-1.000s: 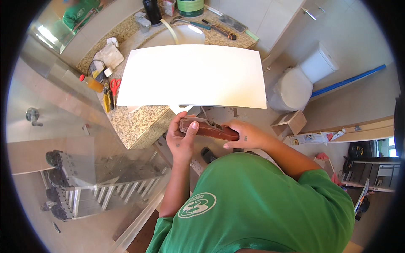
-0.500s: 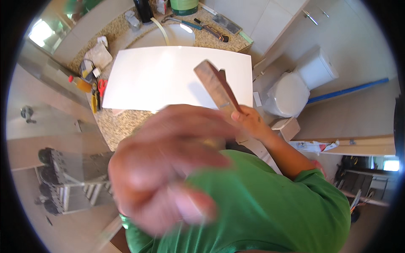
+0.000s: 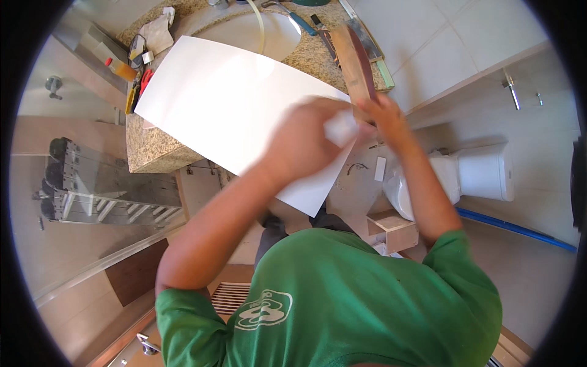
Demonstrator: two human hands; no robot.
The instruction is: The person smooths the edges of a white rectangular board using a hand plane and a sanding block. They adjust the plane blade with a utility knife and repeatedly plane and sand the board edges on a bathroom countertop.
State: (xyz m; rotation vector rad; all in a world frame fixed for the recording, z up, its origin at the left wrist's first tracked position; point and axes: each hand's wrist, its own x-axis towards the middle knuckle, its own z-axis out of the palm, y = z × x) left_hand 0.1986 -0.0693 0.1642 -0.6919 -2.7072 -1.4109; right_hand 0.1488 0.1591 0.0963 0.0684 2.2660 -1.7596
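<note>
A long wooden block (image 3: pixel 353 64) with a pale brown face and a dark red-brown side rises slantwise from my right hand (image 3: pixel 384 119). That hand is closed around its lower end. My left hand (image 3: pixel 306 137) is smeared by motion, just left of the block's lower end. Its fingers reach toward the block and the right hand, but touch and grip are unclear. Under both hands lies a large white panel (image 3: pixel 226 92), resting on the speckled stone counter (image 3: pixel 156 147) and partly over the basin. Its near right corner juts out past the counter.
A round basin (image 3: pixel 284 37) sits in the counter behind the panel. Red-handled pliers (image 3: pixel 145 79) and a small bottle (image 3: pixel 122 70) lie left; a hammer (image 3: pixel 293 18) lies far back. A toilet (image 3: pixel 483 171) stands right, a ladder (image 3: pixel 116 189) left, and a small box (image 3: pixel 394 226) on the floor.
My left hand has moved from close to the camera out to the block. The block and right hand have shifted up and right in view. The view has turned, so the panel appears slanted.
</note>
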